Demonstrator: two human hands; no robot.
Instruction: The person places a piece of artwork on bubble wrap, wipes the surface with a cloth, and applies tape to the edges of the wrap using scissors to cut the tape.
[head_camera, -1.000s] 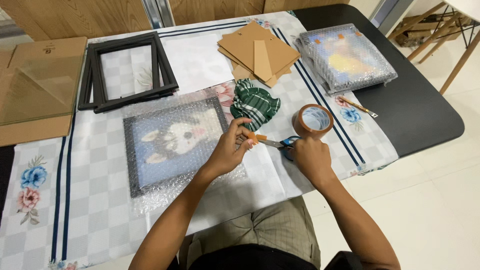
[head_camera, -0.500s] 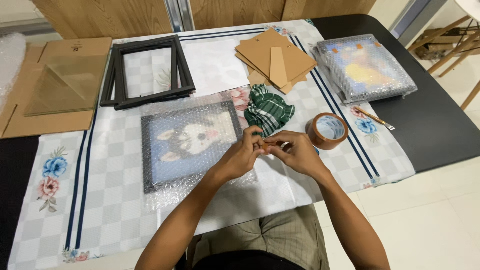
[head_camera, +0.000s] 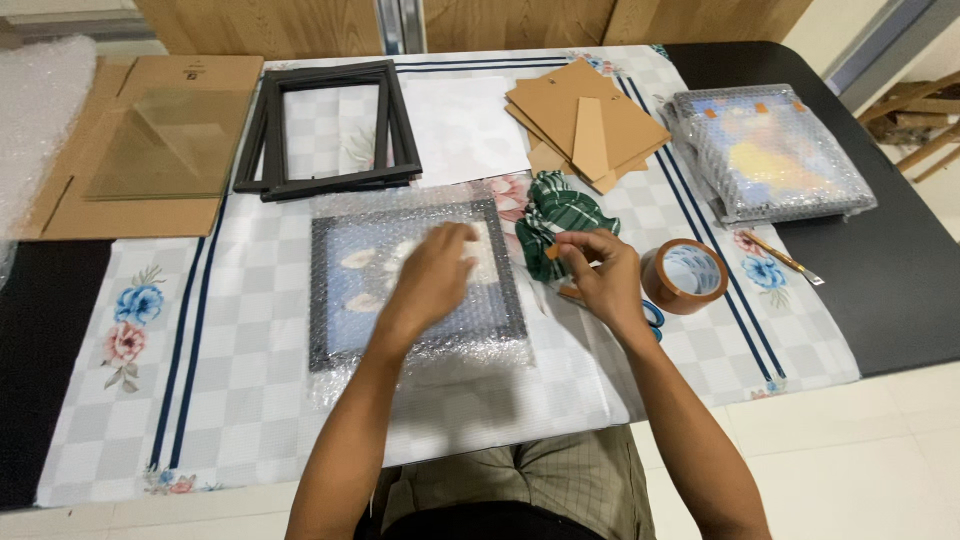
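Hands that were held close together half a second ago are now parted. The left hand (head_camera: 435, 275) has been moved out over the bubble-wrapped picture frame (head_camera: 410, 285), and it is laid on the wrap near the middle of the frame. Its fingers (head_camera: 462, 240) are spread a little and lie flat; nothing is clamped in them. The right hand (head_camera: 600, 280) has been kept to the right of the frame, and a small piece of brown tape (head_camera: 551, 251) is pinched between its fingertips (head_camera: 570, 243). So a bit of tape seems to have been cut off, and the wrap is being held down, ready for sticking.

The wrapped frame lies in the middle of the desk (head_camera: 250, 400), right under the left fingers and just left of the right fingers. The tape roll (head_camera: 684, 276) stands just right of the right hand. Blue scissors (head_camera: 651, 316) are partly hidden under that hand. A green cloth (head_camera: 555, 212) lies above it.
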